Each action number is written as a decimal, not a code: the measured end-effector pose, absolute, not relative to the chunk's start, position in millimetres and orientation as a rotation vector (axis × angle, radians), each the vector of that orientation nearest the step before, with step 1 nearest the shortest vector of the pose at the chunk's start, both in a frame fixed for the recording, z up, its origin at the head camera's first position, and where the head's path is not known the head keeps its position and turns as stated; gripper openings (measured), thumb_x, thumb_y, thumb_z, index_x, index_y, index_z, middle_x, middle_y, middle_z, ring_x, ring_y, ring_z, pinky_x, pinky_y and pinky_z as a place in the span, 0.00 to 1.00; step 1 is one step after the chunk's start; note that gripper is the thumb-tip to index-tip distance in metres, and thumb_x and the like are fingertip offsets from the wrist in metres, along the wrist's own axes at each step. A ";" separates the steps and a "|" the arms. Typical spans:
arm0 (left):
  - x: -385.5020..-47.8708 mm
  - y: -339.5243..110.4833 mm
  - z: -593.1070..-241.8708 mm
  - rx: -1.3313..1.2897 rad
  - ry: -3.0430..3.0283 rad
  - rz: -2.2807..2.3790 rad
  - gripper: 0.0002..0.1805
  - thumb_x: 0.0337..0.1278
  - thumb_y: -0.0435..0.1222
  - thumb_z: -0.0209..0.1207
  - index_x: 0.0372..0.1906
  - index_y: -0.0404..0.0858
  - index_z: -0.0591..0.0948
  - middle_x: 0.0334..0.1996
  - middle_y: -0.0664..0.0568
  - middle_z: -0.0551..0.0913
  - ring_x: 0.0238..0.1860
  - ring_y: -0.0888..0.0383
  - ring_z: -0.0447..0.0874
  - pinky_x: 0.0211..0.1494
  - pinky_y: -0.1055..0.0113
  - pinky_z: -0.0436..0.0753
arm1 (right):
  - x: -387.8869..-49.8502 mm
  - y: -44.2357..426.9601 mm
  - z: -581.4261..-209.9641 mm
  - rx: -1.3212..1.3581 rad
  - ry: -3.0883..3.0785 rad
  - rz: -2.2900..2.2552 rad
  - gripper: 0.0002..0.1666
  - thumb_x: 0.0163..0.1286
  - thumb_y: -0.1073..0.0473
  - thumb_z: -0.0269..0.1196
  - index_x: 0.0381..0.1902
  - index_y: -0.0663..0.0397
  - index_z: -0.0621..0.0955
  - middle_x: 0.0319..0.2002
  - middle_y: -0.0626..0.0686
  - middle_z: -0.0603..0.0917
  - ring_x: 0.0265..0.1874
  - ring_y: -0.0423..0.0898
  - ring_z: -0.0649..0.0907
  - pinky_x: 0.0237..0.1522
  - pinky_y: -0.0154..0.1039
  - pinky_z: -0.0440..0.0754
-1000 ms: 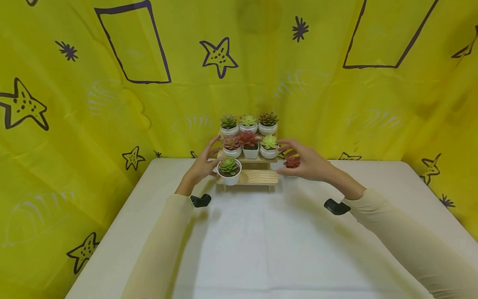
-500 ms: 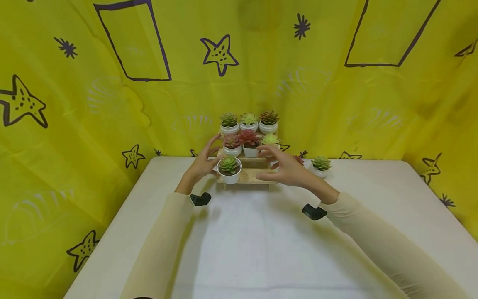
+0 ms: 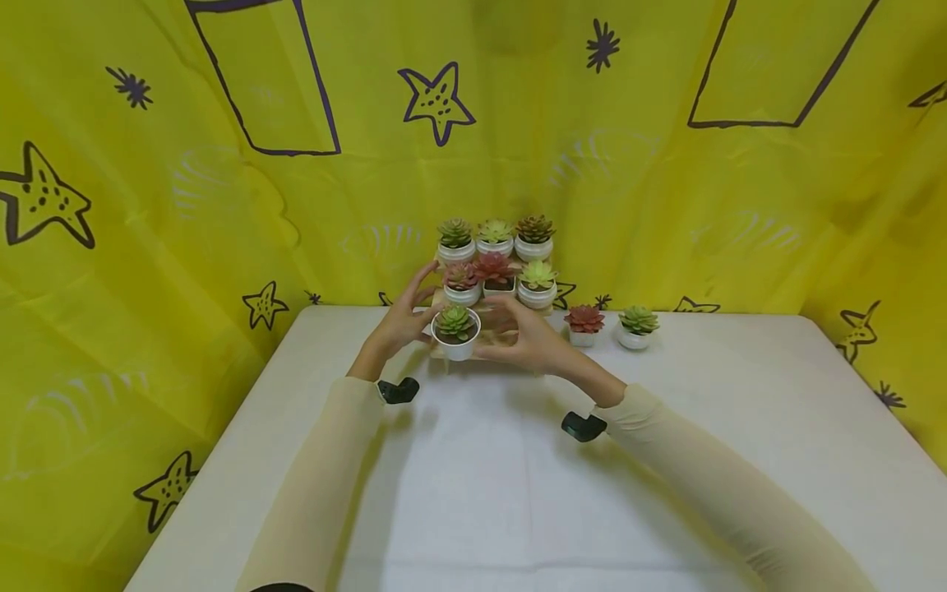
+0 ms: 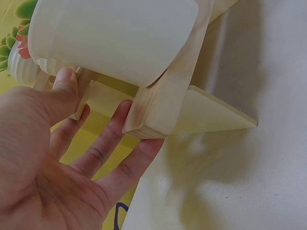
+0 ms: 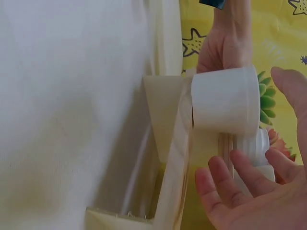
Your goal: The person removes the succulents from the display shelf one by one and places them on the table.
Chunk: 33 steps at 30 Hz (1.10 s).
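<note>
A white round pot with a green artificial succulent [image 3: 455, 322] stands at the left end of the lowest step of a wooden tiered stand [image 4: 160, 108]. My left hand [image 3: 403, 323] is at the stand's left side. In the left wrist view, its extended fingers touch the end of the lowest step, and its thumb lies near the higher steps. To the right of the pot, my right hand [image 3: 527, 339] has its thumb and fingers spread. The right wrist view shows a gap between these fingers and the white pot [image 5: 223, 100].
Several potted succulents [image 3: 494, 238] fill the two upper steps. A red succulent [image 3: 584, 323] and a green one [image 3: 637, 326] stand on the white-covered table [image 3: 703, 395] right of the stand. A yellow patterned curtain [image 3: 518, 164] hangs close behind.
My right hand has moved left from beside the red succulent, across the front of the stand, to the front pot. The left hand has stayed in place.
</note>
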State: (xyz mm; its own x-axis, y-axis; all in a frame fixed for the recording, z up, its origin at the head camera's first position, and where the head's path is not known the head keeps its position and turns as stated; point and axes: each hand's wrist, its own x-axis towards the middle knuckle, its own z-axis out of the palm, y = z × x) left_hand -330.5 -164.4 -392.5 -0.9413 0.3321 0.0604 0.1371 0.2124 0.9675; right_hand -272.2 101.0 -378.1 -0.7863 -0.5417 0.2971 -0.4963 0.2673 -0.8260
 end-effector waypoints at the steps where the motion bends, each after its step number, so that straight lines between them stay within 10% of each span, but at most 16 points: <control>1: -330.5 -164.2 -392.1 0.457 2.317 1.820 0.42 0.76 0.31 0.56 0.81 0.67 0.53 0.80 0.38 0.56 0.68 0.27 0.69 0.36 0.44 0.87 | -272.9 98.8 -378.9 -1.001 2.469 -1.580 0.45 0.63 0.63 0.76 0.73 0.61 0.67 0.62 0.65 0.80 0.57 0.61 0.83 0.56 0.54 0.82; 33: -331.2 -165.7 -393.6 0.506 2.312 1.817 0.43 0.77 0.30 0.54 0.82 0.66 0.51 0.80 0.36 0.55 0.68 0.26 0.69 0.33 0.48 0.87 | -274.2 68.6 -387.7 -0.761 2.495 -1.584 0.44 0.62 0.57 0.77 0.70 0.59 0.68 0.53 0.61 0.85 0.54 0.54 0.84 0.57 0.50 0.81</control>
